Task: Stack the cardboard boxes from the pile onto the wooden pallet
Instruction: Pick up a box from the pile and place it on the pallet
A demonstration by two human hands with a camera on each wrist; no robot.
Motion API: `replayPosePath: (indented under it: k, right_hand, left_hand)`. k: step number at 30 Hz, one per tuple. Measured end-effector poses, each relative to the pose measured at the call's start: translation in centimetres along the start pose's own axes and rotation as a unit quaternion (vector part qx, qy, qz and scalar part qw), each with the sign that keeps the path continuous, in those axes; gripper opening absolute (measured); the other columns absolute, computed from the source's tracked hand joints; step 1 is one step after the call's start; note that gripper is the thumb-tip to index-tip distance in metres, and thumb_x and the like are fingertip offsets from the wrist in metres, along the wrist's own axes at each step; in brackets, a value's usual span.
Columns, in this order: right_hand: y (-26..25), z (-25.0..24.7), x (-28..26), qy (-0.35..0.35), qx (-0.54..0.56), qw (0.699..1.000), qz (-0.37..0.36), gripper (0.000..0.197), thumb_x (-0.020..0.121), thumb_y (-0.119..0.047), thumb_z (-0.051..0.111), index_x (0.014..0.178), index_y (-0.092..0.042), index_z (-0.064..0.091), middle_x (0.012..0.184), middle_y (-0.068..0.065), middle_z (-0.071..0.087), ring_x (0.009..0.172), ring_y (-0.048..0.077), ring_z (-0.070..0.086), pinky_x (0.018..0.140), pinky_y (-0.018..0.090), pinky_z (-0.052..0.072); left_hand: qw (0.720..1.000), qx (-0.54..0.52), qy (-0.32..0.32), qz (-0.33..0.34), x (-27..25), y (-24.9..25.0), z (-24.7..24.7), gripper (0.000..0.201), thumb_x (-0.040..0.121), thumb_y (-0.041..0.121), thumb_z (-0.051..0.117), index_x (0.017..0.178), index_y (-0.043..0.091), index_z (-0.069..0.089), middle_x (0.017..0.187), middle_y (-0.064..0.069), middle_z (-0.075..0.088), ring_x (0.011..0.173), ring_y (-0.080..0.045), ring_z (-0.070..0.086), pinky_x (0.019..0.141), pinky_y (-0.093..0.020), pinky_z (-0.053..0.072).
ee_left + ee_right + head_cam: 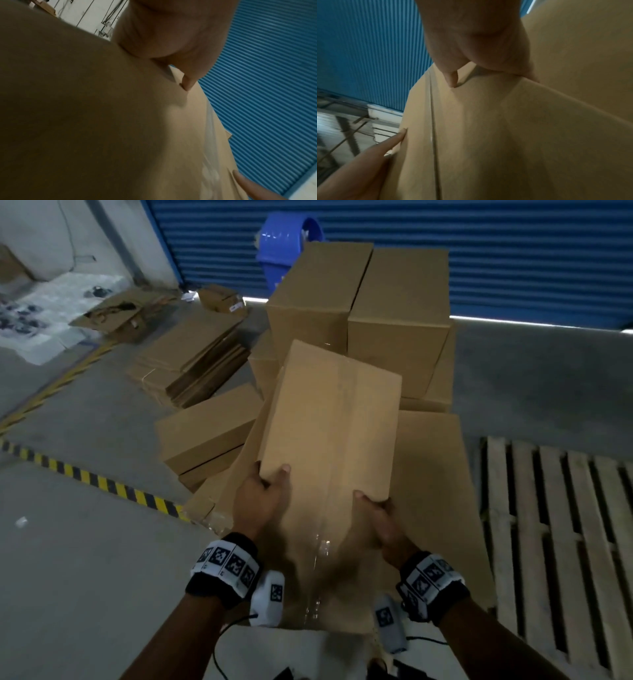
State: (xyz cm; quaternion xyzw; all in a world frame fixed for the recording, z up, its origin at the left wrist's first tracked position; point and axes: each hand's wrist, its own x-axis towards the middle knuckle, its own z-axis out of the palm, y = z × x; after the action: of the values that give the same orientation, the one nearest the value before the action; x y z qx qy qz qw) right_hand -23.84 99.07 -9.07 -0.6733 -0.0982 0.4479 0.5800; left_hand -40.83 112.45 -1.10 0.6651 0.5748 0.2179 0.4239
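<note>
box sits in both hands, long way pointing away from the person, over the pile; left hand and right hand each clamp a near corner; pallet lies off to the right

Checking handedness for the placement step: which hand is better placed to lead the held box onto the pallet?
Right, probably. The right hand grips the box corner nearer the wooden pallet, which lies to the right; the left hand holds the far corner.

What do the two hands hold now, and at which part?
Both hold one cardboard box at its near end: left hand on the near left corner, right hand on the near right corner.
</note>
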Motion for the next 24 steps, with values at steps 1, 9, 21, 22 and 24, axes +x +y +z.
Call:
replayPosePath:
  k: [1,9,21,22,24]
  right_hand:
    - [-0.1,0.7,-0.8,0.014,0.031,0.999,-0.001,0.041,0.088,-0.037,0.073,0.12,-0.019,0.057,0.111,0.002,0.068,0.098,0.019,0.066,0.08,0.036,0.057]
    - [-2.9,3.9,-8.8,0.086,0.03,0.989,-0.115,0.044,0.083,-0.028,0.078,0.118,-0.021,0.053,0.111,-0.001,0.067,0.102,0.019,0.065,0.082,0.038,0.056]
    - [-7.5,-5.4,-20.3,0.245,-0.028,0.934,-0.258,0.08,0.072,-0.046,0.08,0.138,-0.024,0.04,0.129,-0.004,0.059,0.118,0.017,0.058,0.103,0.049,0.048]
    - [-7.6,-7.0,-21.4,0.258,-0.024,0.931,-0.259,0.078,0.069,-0.049,0.079,0.134,-0.027,0.041,0.127,-0.006,0.059,0.118,0.017,0.058,0.103,0.048,0.048]
    - [-7.7,-10.4,-23.5,0.283,-0.019,0.922,-0.263,0.067,0.075,-0.044,0.079,0.127,-0.03,0.04,0.12,-0.013,0.059,0.115,0.015,0.057,0.103,0.046,0.047]
  left_hand:
    - [1.0,-0.019,0.006,0.002,-0.5,-0.4,-0.9,0.042,0.096,0.05,0.06,0.123,0.018,0.061,0.101,0.007,0.067,0.099,-0.019,0.063,0.086,-0.033,0.046]
    - [0.988,-0.131,0.01,0.078,-3.4,-1.5,-7.0,0.046,0.095,0.05,0.062,0.131,0.023,0.06,0.116,0.011,0.067,0.108,-0.012,0.063,0.089,-0.028,0.047]
    - [0.954,-0.167,-0.085,0.232,-10.0,7.8,-4.1,0.097,0.074,0.09,0.051,0.145,0.024,0.05,0.141,0.004,0.06,0.13,-0.016,0.055,0.109,-0.046,0.046]
    - [0.951,-0.168,-0.098,0.24,-11.1,8.7,-3.1,0.101,0.071,0.093,0.049,0.146,0.025,0.049,0.142,0.004,0.059,0.131,-0.017,0.054,0.109,-0.049,0.045]
    - [0.939,-0.184,-0.132,0.258,-13.8,10.8,-0.9,0.086,0.078,0.084,0.054,0.143,0.027,0.051,0.137,0.008,0.061,0.126,-0.013,0.056,0.108,-0.048,0.046]
